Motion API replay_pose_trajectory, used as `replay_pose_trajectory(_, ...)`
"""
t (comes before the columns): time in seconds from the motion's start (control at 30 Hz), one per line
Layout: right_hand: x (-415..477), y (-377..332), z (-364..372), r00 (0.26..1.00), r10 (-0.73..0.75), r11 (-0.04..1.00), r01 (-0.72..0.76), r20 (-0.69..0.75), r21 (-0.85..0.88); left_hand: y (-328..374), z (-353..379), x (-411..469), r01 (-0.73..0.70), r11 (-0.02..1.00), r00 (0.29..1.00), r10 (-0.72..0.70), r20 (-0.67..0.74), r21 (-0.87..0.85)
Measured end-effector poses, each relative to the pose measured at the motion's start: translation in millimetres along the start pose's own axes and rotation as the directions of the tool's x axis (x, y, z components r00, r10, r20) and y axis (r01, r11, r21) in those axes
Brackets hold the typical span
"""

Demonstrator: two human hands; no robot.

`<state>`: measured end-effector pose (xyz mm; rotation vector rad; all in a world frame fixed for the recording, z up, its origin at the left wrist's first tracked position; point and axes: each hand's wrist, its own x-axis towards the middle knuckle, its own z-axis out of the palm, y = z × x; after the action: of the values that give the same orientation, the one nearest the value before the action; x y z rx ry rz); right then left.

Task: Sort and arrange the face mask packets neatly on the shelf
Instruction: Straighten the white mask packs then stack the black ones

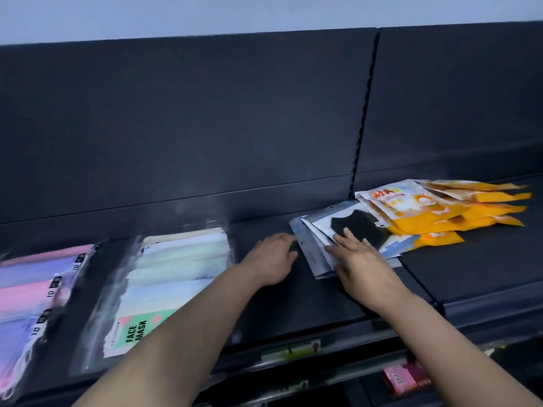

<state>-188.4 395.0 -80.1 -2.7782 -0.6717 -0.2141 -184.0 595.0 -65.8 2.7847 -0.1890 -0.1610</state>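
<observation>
Nearest the head camera, the left forearm (pixel 164 342) and right forearm (pixel 458 342) reach up from the bottom edge over the front lip of the dark shelf (pixel 470 274). Both hands meet at a skewed stack of black-mask packets (pixel 363 223), which lies flat on the shelf right of centre.

The right hand (pixel 361 259) rests on top of that stack with its fingers (pixel 349 235) straight and spread, pressing down and gripping nothing. The left hand (pixel 273 259) sits at the stack's left edge. Its fingers are loosely bent and hold nothing, and the tips appear to touch the outermost packet's corner.

A fanned heap of orange packets (pixel 458 211) overlaps the stack's far right corner. To the left, well apart, a clear packet of pastel masks (pixel 176 265) lies flat, with pink and purple packets (pixel 26 289) beyond it.

The likely step is squaring this stack. Several things could go wrong:
- The glossy packets will probably slide over each other, so uneven pressure could fan them out further.
- A push from the left could carry the stack under the orange heap and mix the two kinds.
- The stack's near corner lies towards the shelf's front, so a pull towards the person might tip packets over the lip to the lower shelf, where a pink box (pixel 402 377) sits.
</observation>
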Motion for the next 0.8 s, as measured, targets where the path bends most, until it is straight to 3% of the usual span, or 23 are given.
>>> replay_pose_trajectory(0.17,33.4,13.9,1.0,0.977,-0.214,0.977,0.214,0.018,0.014,20.6,4.7,10.8,0.123,0.990,0.987,-0.128,-0.095,-0.063)
replay_pose_trajectory(0.27,47.9,1.5,11.8,0.938,-0.344,0.939,0.343,0.052,0.018,6.9,-1.0,-9.5,0.271,0.958,0.946,-0.283,-0.160,-0.092)
replay_pose_trajectory(0.43,54.5,-13.9,23.2,0.918,-0.382,0.923,0.385,0.102,-0.003,-14.6,-13.8,-46.3,0.384,0.917,0.898,-0.399,-0.187,-0.111)
replay_pose_trajectory(0.6,44.3,-11.5,24.6,0.967,-0.248,0.965,0.251,0.053,-0.080,-26.3,-9.8,-41.4,0.334,0.940,0.922,-0.341,-0.185,-0.069)
replay_pose_trajectory(0.8,38.3,31.3,3.3,0.998,0.068,0.966,-0.063,0.010,-0.250,-2.4,3.4,1.6,0.191,0.978,0.973,-0.200,-0.113,-0.089)
